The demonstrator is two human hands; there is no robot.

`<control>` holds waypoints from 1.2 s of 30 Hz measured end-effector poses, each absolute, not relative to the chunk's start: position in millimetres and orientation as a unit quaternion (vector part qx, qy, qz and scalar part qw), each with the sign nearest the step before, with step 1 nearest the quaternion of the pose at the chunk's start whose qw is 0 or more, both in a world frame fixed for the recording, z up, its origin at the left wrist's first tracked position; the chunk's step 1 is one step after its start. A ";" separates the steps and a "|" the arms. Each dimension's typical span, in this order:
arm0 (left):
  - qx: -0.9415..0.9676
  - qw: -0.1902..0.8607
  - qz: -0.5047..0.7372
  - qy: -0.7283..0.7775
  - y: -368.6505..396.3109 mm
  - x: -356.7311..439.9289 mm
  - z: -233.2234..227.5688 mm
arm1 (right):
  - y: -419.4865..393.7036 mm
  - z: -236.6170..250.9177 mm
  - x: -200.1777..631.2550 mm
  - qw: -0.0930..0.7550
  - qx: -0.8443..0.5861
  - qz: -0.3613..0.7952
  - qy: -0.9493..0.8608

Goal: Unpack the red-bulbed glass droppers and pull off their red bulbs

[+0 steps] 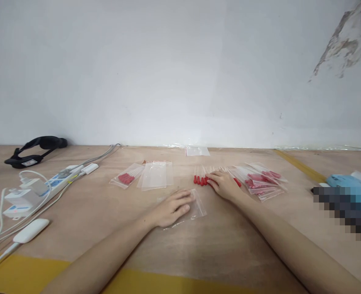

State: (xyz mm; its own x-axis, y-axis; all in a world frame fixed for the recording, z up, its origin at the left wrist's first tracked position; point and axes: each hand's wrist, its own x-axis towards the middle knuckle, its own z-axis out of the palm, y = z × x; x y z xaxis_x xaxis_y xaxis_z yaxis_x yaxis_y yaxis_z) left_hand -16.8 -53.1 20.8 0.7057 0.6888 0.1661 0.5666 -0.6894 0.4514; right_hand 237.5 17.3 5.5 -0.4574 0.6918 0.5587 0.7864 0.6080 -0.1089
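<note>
couldn't read white label (30, 163), my left hand (172, 209) lay loosely uncurled on clear plastic bag (199, 207), right hand (225, 183) half-curled over red bulb-shaped pieces (198, 180), couldn't tell grip

I log: red-ended droppers (198, 180), right hand (225, 184) on them. In front of droppers: left hand (173, 209) on clear bag (199, 206). Left of droppers: flat bags (155, 175), power strip (55, 183). Right: filled bags (258, 183).

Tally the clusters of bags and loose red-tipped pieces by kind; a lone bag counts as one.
Bags with red contents, left cluster and right cluster: 2
Bags without red contents, stack, wall-side bag, bag under the left hand: 3
Loose red-tipped pieces, partly hidden by the right hand: 1
Total: 6
</note>
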 end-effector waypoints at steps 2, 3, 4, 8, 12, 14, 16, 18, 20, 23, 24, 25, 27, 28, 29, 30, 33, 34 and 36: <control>0.859 0.203 0.238 0.405 -49.2 -18.9 19.3 | 13.5 9.4 236.9 0.302 -0.449 -0.094 -0.836; 0.837 0.199 0.268 0.433 -46.4 -20.9 18.3 | 10.7 11.3 235.9 0.311 -0.453 -0.098 -0.830; 0.820 0.189 0.288 0.458 -43.3 -23.4 17.3 | 7.0 13.0 234.2 0.320 -0.454 -0.098 -0.826; 0.783 0.174 0.276 0.529 -34.8 -33.7 14.2 | -15.0 14.0 219.6 0.348 -0.440 -0.094 -0.823; 0.755 0.259 0.203 0.568 -33.8 -39.5 13.8 | -33.6 4.2 203.7 0.322 -0.410 -0.098 -0.848; 0.752 0.273 0.200 0.565 -30.6 -44.1 14.2 | -35.8 -2.0 200.6 0.317 -0.394 -0.090 -0.858; 0.741 0.232 0.260 0.574 -22.1 -53.3 15.3 | -34.6 -6.7 200.4 0.320 -0.387 -0.081 -0.861; 0.694 0.151 0.350 0.610 -8.4 -67.2 17.3 | -33.2 -8.6 201.3 0.324 -0.386 -0.073 -0.861; 0.623 0.076 0.399 0.668 7.1 -83.1 19.5 | -33.3 -7.7 201.8 0.319 -0.388 -0.068 -0.862; 0.574 0.005 0.344 0.743 24.2 -101.9 20.3 | -35.4 -4.6 201.1 0.304 -0.395 -0.067 -0.864; 0.571 -0.008 0.324 0.754 27.2 -105.8 19.6 | -35.9 -4.0 200.8 0.301 -0.397 -0.068 -0.864; 0.570 -0.021 0.310 0.760 28.8 -109.1 18.7 | -36.1 -3.8 200.6 0.300 -0.399 -0.068 -0.864; 0.557 -0.060 0.293 0.775 29.2 -116.1 17.1 | -35.5 -4.8 200.5 0.304 -0.400 -0.066 -0.862; 0.541 -0.086 0.287 0.786 28.7 -121.2 16.9 | -34.9 -5.8 200.6 0.306 -0.399 -0.063 -0.862; 0.517 -0.106 0.283 0.801 28.0 -128.1 17.2 | -34.2 -6.8 200.7 0.309 -0.398 -0.062 -0.862; 0.489 -0.113 0.282 0.818 27.4 -136.9 18.1 | -33.5 -7.7 200.9 0.310 -0.396 -0.061 -0.862; 0.417 -0.042 0.290 0.860 26.3 -170.7 22.9 | -32.4 -9.3 201.0 0.308 -0.393 -0.063 -0.864; 0.411 -0.023 0.286 0.865 26.2 -182.0 24.5 | -32.3 -9.5 201.0 0.307 -0.393 -0.063 -0.864; 0.410 0.022 0.294 0.863 26.1 -200.6 27.0 | -32.4 -9.4 201.0 0.304 -0.394 -0.063 -0.865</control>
